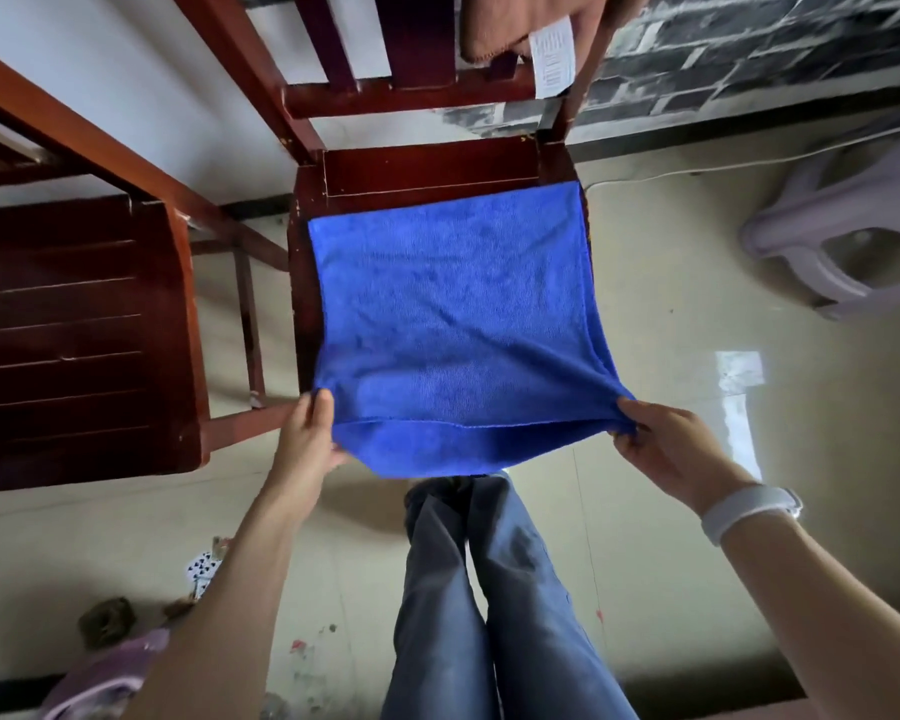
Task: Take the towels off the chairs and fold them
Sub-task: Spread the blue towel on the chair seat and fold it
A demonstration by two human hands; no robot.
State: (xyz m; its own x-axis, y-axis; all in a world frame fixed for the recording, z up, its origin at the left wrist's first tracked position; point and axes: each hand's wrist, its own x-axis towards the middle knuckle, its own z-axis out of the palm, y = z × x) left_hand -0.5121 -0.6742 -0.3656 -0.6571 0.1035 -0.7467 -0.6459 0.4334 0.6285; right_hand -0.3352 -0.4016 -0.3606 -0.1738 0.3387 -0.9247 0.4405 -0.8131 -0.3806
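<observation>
The plain bright blue microfibre towel (453,324) has 1 colour, no pattern. The wooden chair with seat (427,168) is dark red-brown; the 2nd wooden chair (74,330) at left is the same red-brown. The fuzzy cloth on the chair back (510,18) is brownish-pink w/ a white label. The plastic stool (842,226) is pale lilac. Wristband (749,506) white, trousers (489,589) grey-blue, floor (671,304) beige.

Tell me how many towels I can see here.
2: a blue microfibre towel spread on the middle wooden chair's seat, and a brown towel hanging over its backrest. More may be out of view.
</observation>
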